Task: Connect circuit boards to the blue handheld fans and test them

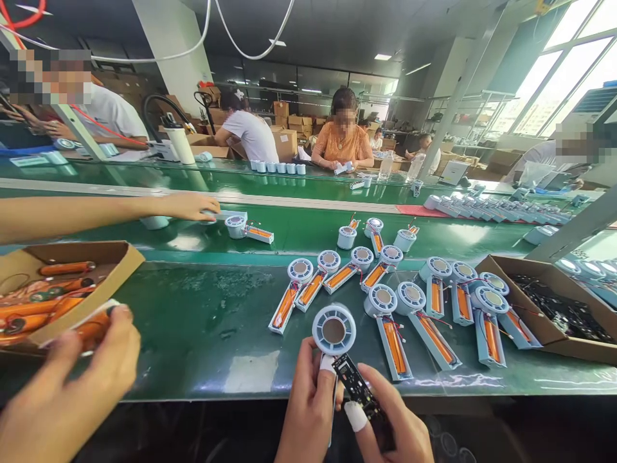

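Observation:
Near the table's front edge, my left hand [307, 399] grips a light-blue handheld fan body [334, 329] by its handle, with the round head upward. My right hand [398, 415], a white wrap on one fingertip, pinches a black circuit board [355, 379] against the handle's side. Whether the board sits inside the handle I cannot tell. Just beyond my hands, several similar fan bodies [395, 344] lie with orange batteries in their open handles and thin wires sticking out. To the right, a cardboard box [573, 350] holds many black circuit boards.
At left, a co-worker's hand [110, 360] holds an orange battery beside a cardboard box [130, 260] of batteries. Their other hand [193, 207] reaches to fan parts on the green belt [299, 225]. Several people sit across the line. A metal post [554, 231] rises at right.

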A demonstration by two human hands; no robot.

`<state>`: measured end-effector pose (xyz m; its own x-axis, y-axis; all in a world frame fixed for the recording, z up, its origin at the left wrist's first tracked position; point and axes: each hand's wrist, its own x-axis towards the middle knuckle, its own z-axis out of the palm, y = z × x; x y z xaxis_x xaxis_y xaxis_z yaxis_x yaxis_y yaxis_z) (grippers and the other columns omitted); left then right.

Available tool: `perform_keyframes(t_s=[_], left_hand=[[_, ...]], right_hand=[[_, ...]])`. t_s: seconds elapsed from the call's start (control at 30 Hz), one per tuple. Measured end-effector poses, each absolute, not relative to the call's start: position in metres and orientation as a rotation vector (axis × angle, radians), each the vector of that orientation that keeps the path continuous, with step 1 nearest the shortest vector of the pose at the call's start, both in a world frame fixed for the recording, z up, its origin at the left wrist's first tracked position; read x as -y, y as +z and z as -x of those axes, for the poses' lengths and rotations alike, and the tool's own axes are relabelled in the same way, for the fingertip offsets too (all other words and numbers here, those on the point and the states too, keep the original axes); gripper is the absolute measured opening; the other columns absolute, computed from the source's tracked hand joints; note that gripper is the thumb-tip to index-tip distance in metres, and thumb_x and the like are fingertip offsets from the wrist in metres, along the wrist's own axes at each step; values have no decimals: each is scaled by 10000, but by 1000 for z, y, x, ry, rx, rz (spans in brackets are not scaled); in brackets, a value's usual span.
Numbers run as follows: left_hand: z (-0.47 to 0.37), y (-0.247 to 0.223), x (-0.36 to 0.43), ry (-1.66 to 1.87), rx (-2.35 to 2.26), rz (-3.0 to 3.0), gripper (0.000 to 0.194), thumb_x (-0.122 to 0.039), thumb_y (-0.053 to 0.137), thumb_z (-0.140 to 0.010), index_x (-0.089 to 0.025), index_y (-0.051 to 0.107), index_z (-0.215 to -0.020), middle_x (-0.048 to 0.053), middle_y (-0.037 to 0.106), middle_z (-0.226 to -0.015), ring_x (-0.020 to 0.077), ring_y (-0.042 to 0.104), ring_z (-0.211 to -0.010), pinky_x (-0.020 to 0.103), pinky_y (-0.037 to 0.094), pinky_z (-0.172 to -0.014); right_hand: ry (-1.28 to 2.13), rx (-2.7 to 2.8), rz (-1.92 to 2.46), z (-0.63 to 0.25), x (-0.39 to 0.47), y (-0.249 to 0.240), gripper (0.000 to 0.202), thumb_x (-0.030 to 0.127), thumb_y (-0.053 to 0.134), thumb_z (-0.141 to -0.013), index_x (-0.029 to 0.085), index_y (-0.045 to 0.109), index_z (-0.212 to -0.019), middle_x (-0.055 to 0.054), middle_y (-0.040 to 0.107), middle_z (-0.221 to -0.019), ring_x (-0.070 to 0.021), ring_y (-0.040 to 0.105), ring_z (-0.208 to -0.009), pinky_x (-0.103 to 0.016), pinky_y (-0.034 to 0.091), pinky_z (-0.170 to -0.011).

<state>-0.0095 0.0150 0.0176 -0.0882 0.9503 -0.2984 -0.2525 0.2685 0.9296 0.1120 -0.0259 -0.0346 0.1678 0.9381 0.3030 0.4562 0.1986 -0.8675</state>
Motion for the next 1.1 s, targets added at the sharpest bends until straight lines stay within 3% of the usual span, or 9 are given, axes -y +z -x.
perform_keyframes(t_s=[0.07,0.13,0.23,0.33,0.5,0.67,0.9,1.0,1.1], left_hand=[[8,18,-15,1190,-1252,-766,242,-404,628,-852,-266,591,-1047,-45,601,-726,151,561,-656,227,470,-621],[6,17,-15,1209,-1202,-738,298,-422,586,-879,-267,566,-1133,5,689,-942,201,646,-914,252,502,-779],[0,14,-12,1231,-1193,-730,373,-454,520,-930,-263,497,-1250,66,624,-1326,257,535,-1285,320,427,-1022],[-6,13,-9,1234,-1316,-789,429,-475,471,-971,-268,434,-1345,87,499,-1497,255,408,-1422,344,334,-1119],[-11,18,-11,1229,-1338,-831,428,-455,399,-1004,-250,382,-1379,118,447,-1534,271,384,-1440,390,297,-1148],[-13,22,-13,1231,-1355,-820,404,-447,404,-1005,-251,391,-1358,115,479,-1504,273,383,-1447,359,367,-1113],[-10,10,-15,1216,-1305,-808,453,-495,479,-967,-262,432,-1352,101,513,-1483,268,413,-1432,380,309,-1165],[-5,4,-18,1208,-1233,-795,473,-510,511,-945,-249,454,-1336,106,575,-1422,279,456,-1393,411,314,-1165],[0,1,-22,1205,-1178,-757,490,-559,595,-887,-249,526,-1260,90,675,-1264,293,547,-1292,407,398,-1095]], right_hand=[[460,1533,1418,-115,28,-39,344,301,553,-960,226,703,-1261,-114,759,-1143,-285,752,-976,-332,608,-840],[400,1587,1414,-114,27,-42,400,214,484,-976,217,676,-1327,-109,734,-1219,-282,748,-1019,-331,613,-854],[391,1613,1413,-109,23,-44,438,188,443,-993,187,624,-1392,-119,719,-1249,-276,743,-1044,-323,612,-869],[438,1621,1382,-100,17,-46,454,218,441,-1007,153,569,-1438,-142,726,-1229,-286,732,-1073,-326,610,-872],[442,1653,1385,-95,15,-49,494,206,406,-1005,155,512,-1484,-156,722,-1233,-281,760,-974,-330,622,-814],[425,1729,1421,-97,16,-50,569,154,382,-973,164,428,-1539,-160,757,-1114,-262,774,-845,-307,630,-744],[474,1850,1303,-105,6,-39,680,122,406,-885,189,391,-1561,-122,765,-1118,-241,769,-867,-291,621,-764],[524,1965,1304,-113,3,-32,786,127,471,-810,186,336,-1583,-114,770,-1116,-246,770,-838,-275,617,-705],[533,2141,1373,-122,1,-22,906,171,553,-739,162,274,-1601,-105,794,-954,-258,749,-678,-281,598,-595]])
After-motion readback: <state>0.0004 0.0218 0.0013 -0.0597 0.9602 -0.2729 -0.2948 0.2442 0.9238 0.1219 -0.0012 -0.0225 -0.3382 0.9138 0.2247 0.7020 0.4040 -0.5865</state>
